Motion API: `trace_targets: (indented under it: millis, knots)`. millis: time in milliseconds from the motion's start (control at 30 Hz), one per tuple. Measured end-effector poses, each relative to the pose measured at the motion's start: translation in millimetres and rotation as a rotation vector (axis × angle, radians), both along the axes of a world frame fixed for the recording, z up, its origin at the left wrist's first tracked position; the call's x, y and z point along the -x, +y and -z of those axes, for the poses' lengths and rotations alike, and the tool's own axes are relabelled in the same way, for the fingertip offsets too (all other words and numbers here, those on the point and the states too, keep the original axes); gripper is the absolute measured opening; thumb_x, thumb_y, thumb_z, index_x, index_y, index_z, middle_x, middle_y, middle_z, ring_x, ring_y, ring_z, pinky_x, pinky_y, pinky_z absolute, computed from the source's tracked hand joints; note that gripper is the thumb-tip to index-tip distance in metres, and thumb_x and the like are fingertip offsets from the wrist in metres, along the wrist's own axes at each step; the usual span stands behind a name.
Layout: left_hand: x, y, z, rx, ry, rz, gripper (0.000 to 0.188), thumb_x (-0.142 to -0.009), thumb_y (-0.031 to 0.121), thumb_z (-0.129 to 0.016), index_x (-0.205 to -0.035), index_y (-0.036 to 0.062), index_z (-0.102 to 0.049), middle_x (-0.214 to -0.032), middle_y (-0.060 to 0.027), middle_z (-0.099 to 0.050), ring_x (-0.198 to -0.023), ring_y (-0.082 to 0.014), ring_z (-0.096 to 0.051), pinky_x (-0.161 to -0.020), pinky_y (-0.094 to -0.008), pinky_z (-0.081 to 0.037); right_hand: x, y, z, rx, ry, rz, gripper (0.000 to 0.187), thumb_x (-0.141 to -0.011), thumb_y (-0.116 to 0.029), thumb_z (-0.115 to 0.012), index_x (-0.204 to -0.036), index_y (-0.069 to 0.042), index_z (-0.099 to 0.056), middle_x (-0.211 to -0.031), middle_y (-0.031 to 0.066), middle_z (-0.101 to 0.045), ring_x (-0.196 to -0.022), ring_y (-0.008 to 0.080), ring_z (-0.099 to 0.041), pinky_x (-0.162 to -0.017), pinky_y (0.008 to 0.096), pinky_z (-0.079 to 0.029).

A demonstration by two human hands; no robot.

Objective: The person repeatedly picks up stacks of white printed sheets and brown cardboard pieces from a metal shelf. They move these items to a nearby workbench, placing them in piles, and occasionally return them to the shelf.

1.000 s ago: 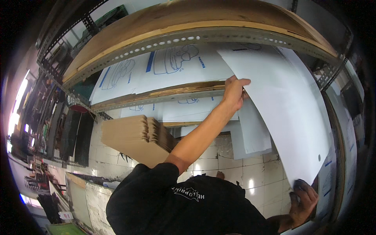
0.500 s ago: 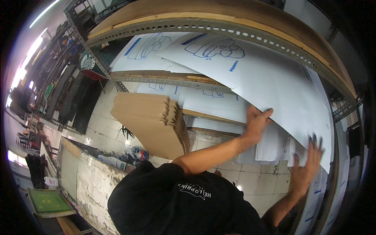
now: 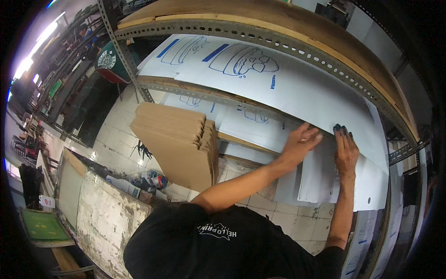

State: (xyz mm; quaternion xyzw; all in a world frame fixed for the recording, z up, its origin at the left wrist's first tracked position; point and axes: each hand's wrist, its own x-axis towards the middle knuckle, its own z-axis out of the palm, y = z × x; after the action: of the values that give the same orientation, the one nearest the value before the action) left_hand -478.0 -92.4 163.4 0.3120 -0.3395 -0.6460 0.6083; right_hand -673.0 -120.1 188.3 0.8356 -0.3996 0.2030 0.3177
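A large white sheet [image 3: 320, 100] printed with blue line drawings lies on the upper shelf, on top of similar sheets. My left hand [image 3: 301, 142] is at the sheet's front edge, its fingers slightly bent and loosely apart, with no clear grip on it. Further right, my right hand [image 3: 346, 153] has its fingers stretched out, the dark-stained fingertips on the same edge. Below and behind my right hand, more white sheets [image 3: 320, 172] stick out past the shelf toward me. Whether my left fingertips touch the sheet, I cannot tell.
A perforated metal beam [image 3: 260, 30] with a wooden board crosses above the sheets. Folded brown cardboard [image 3: 172, 146] stands upright on the tiled floor at left. Lower shelves hold printed sheets [image 3: 251, 128]. A worn panel [image 3: 100, 204] and a green-meshed frame [image 3: 44, 225] are at lower left.
The sheet's raised front edge has come down and back onto the shelf. My right hand has moved left, nearer my left hand, which has let go of the edge.
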Motion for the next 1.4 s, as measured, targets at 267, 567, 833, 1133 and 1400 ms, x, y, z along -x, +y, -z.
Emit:
trace_targets:
  millis: [267, 567, 833, 1133, 1400]
  knots:
    - [-177.0, -33.5, 29.3, 0.328, -0.631, -0.877, 0.015, -0.084, 0.008, -0.061, -0.098, 0.0028, -0.064, -0.089, -0.0048, -0.067, -0.078, -0.0109, -0.060, -0.068, -0.0242, -0.047, 84.5, -80.4, -1.3, -0.087, -0.071, 0.163, 0.063, -0.062, 0.020, -0.047, -0.120, -0.004, -0.048, -0.115, 0.0202, -0.058, -0.106, 0.0360, -0.057, -0.087, 0.0432, -0.050]
    - [-289.6, -116.1, 1.0, -0.241, -1.432, -0.895, 0.054, -0.083, 0.043, -0.057, -0.115, -0.0005, -0.056, -0.105, -0.0229, -0.062, -0.104, -0.0391, -0.056, -0.093, -0.0429, -0.039, 105.3, -115.1, 25.2, -0.303, -0.040, 0.189, 0.054, -0.065, 0.015, -0.052, -0.115, -0.005, -0.047, -0.119, 0.0171, -0.055, -0.099, 0.0367, -0.058, -0.080, 0.0436, -0.050]
    - [-286.8, -159.1, -7.6, -0.264, -1.051, -0.747, 0.062, -0.078, 0.037, -0.064, -0.117, -0.0092, -0.049, -0.111, -0.0278, -0.058, -0.108, -0.0389, -0.054, -0.091, -0.0409, -0.042, 121.7, -117.2, 43.9, -0.345, -0.101, 0.235, 0.048, -0.069, 0.014, -0.051, -0.113, -0.004, -0.049, -0.120, 0.0182, -0.055, -0.093, 0.0391, -0.059, -0.078, 0.0455, -0.049]
    - [-325.6, -201.0, 0.5, -0.222, -0.398, -0.274, 0.038, -0.075, 0.016, -0.069, -0.106, -0.0023, -0.060, -0.099, -0.0174, -0.059, -0.078, -0.0278, -0.059, -0.064, -0.0421, -0.048, 121.4, -119.7, 38.4, -0.405, -0.115, 0.239, 0.044, -0.071, 0.010, -0.048, -0.113, -0.005, -0.051, -0.118, 0.0177, -0.056, -0.091, 0.0388, -0.060, -0.078, 0.0458, -0.048]
    - [-310.0, -208.4, -53.8, -0.149, -0.278, -0.424, 0.050, -0.078, 0.003, -0.063, -0.126, 0.0059, -0.049, -0.124, -0.0144, -0.052, -0.112, -0.0239, -0.048, -0.091, -0.0333, -0.043, 93.0, -100.1, 10.2, -0.321, -0.201, 0.146, 0.055, -0.071, -0.014, -0.062, -0.123, -0.007, -0.047, -0.118, 0.0184, -0.056, -0.103, 0.0379, -0.055, -0.086, 0.0431, -0.046]
